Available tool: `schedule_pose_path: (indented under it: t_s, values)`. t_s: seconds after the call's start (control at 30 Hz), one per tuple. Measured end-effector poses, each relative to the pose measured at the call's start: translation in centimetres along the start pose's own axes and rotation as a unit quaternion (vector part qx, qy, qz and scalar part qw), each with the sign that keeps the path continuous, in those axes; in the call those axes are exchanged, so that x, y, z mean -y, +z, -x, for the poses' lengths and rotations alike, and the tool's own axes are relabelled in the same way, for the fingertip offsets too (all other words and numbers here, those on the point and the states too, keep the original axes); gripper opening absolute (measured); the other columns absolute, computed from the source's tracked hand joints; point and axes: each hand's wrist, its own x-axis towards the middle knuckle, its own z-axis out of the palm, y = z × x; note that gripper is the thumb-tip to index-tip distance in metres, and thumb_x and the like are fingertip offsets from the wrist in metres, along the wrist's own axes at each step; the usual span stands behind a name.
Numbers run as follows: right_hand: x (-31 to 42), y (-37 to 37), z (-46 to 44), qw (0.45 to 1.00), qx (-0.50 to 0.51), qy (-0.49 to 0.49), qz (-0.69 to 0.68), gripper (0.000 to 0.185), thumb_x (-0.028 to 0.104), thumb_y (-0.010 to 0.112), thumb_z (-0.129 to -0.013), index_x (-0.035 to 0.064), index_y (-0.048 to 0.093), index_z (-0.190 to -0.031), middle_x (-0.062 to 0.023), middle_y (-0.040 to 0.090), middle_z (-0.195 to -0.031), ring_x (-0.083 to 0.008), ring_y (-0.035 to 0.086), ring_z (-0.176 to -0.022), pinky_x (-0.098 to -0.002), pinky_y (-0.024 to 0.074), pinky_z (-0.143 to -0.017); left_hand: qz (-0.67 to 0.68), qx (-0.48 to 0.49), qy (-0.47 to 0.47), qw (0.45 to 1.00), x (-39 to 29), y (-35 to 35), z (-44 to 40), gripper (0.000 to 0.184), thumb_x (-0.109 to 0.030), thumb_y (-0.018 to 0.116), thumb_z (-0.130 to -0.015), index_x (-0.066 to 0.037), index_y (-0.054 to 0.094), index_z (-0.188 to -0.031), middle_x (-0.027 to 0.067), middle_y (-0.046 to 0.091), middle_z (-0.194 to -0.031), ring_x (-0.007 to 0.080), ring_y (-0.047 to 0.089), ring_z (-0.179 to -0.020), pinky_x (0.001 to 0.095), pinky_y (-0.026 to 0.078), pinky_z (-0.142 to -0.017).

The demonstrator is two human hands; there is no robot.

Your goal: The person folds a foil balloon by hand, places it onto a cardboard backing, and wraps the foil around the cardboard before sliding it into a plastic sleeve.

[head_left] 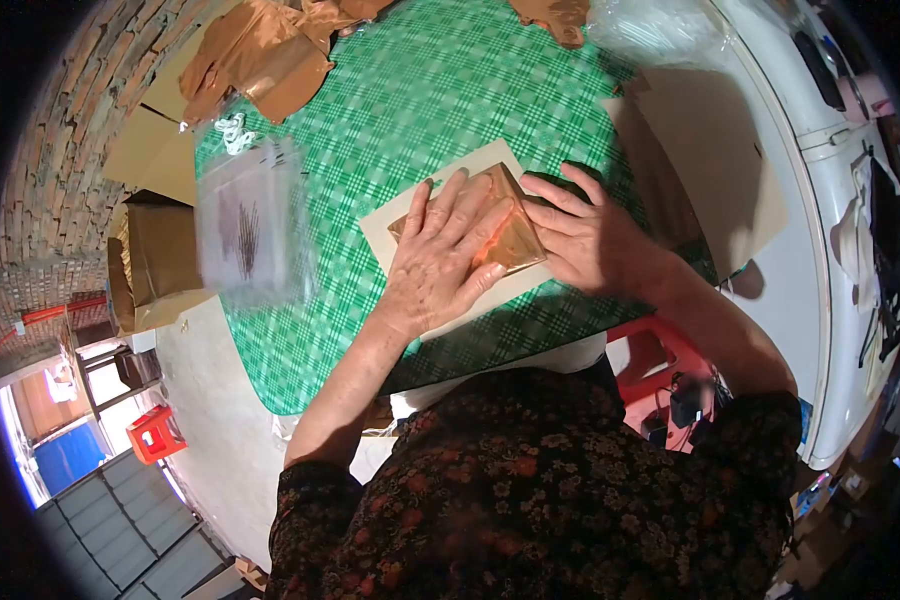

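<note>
A shiny copper-coloured folded sheet point(515, 248) lies on a cream card point(378, 232) near the front edge of the table. My left hand point(438, 255) rests flat on the sheet, fingers spread and thumb out to the right. My right hand point(592, 235) is at the sheet's right side, its fingers apart and reaching over the sheet's and card's right edge. Neither hand grips anything that I can see. Part of the sheet is hidden under my left hand.
A green checked tablecloth point(420, 90) covers the table. Clear plastic bags point(250, 225) lie at its left, with white string point(234, 133) behind them. Crumpled copper-coloured material point(265, 60) is at the back left. An open cardboard box point(160, 260) stands left; a red stool point(660, 365) is beside me.
</note>
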Motion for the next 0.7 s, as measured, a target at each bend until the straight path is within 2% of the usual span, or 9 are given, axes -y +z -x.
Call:
schedule_pose_path:
  t_s: [0.2,0.43,0.7]
  values:
    - [0.1,0.2,0.7,1.0,0.023,-0.004,-0.012,0.031,0.025,0.076,-0.086,0.0013,0.076,-0.107,-0.0154,0.069,-0.136,-0.031,0.052,-0.148,-0.0608,0.029,-0.125,-0.016,0.006,-0.017,1.0,-0.4,0.0,-0.1,0.059,-0.048,0.032,-0.114,-0.021,0.044,-0.166,0.0096,0.029,-0.177,0.0335,0.019,-0.165,0.0554,0.005,-0.136]
    - [1.4,-0.6,1.3,0.996,0.072,-0.009,-0.045,0.032,0.025,0.076,-0.087,0.0032,0.075,-0.11,-0.0151,0.067,-0.139,-0.0301,0.05,-0.149,-0.0609,0.0264,-0.127,-0.025,-0.002,-0.021,0.999,-0.5,0.2,-0.2,0.055,-0.046,0.034,-0.115,-0.025,0.046,-0.164,0.0084,0.031,-0.176,0.033,0.02,-0.165,0.0552,0.006,-0.136]
    - [2.7,-0.9,2.2,0.994,0.089,-0.007,-0.057,0.041,0.027,0.074,-0.093,0.0067,0.069,-0.129,-0.0112,0.066,-0.138,-0.028,0.047,-0.15,-0.059,0.0226,-0.129,-0.041,-0.01,-0.02,0.999,-0.5,0.5,-0.2,0.056,-0.049,0.038,-0.114,-0.025,0.046,-0.164,0.0093,0.032,-0.175,0.0328,0.022,-0.164,0.0562,0.008,-0.135]
